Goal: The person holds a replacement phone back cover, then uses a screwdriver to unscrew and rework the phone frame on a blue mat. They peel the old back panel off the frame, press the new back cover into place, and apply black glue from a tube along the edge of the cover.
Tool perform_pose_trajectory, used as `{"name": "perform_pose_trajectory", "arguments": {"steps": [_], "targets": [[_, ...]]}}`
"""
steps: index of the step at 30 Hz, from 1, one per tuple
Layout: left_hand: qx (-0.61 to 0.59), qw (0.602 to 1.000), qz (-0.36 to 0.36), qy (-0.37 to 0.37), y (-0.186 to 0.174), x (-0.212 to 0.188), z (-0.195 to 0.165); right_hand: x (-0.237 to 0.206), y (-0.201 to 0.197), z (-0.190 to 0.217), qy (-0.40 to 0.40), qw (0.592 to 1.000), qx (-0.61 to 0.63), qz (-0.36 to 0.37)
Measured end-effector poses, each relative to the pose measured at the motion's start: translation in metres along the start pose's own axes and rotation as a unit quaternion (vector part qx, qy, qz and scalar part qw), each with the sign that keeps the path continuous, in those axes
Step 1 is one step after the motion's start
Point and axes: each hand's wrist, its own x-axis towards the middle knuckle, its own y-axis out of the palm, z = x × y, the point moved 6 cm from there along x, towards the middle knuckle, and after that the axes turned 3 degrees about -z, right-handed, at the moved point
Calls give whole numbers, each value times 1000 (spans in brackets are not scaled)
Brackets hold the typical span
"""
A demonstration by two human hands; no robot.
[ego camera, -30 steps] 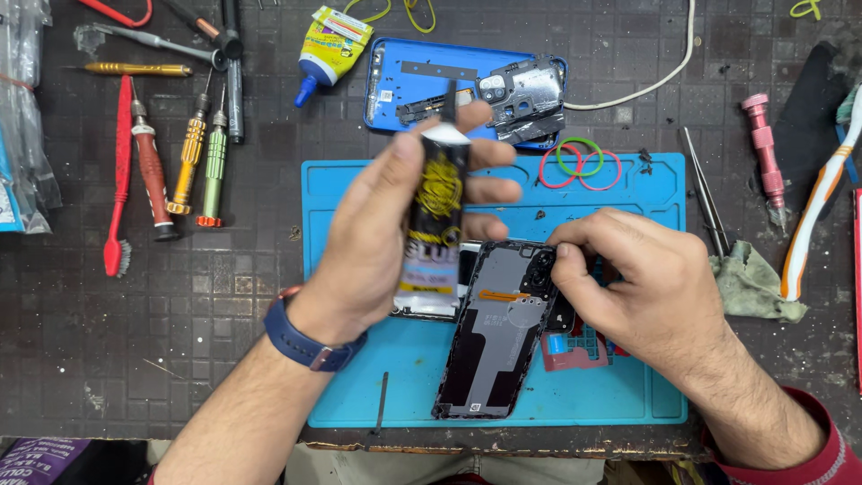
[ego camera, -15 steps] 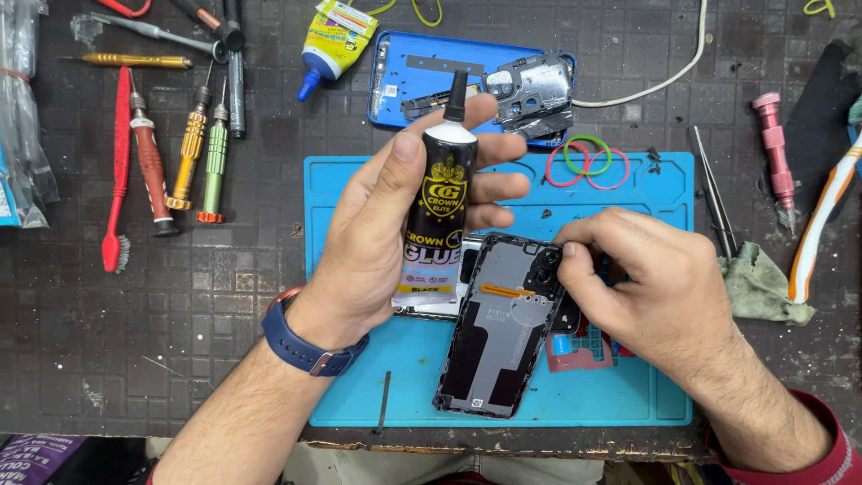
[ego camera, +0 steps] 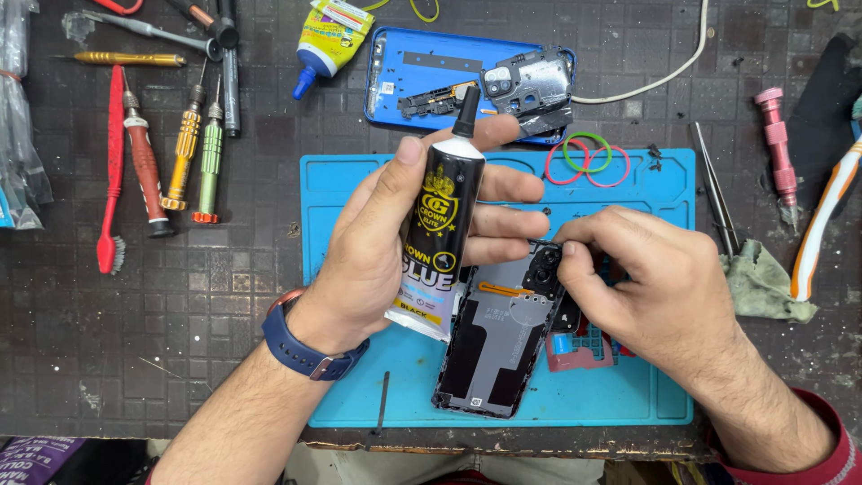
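Seen from above, a person's left hand (ego camera: 386, 251), palm turned up and a blue watch band (ego camera: 301, 350) on the wrist, wraps its fingers and thumb around a black glue tube (ego camera: 440, 238). The tube stands nearly upright, its black nozzle pointing away from the person, above a blue work mat (ego camera: 628, 395). The right hand (ego camera: 660, 287) reaches in from the right, palm down, thumb and fingertips pinched at the top corner of an opened phone (ego camera: 498, 346) lying face down on the mat. The tube's lower end sits just beside the phone's left edge. Screwdrivers (ego camera: 184, 148) lie well apart at the left.
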Motion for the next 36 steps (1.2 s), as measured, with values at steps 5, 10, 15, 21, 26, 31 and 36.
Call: {"name": "perform_pose_trajectory", "arguments": {"steps": [5,10,15,21,26,31,36], "targets": [[32,999,-5,9,-2,0,0,0,0,1,0,1000,3,2],[32,999,-1,31,-3,-1,1,1,0,2,-4,1000,1,2],[14,999,13,51,-8,-3,3,1,-1,1,-3,1000,-1,1],[3,998,8,66,-14,-4,7,0,1,1,-3,1000,-7,1],[-12,998,-17,61,-15,-3,7,-1,1,0,-3,1000,-6,2],[-21,998,-40,45,-14,-1,6,0,1,1,-4,1000,-9,1],[-5,996,-68,53,-15,1,3,1,0,2,-8,1000,-7,1]]}}
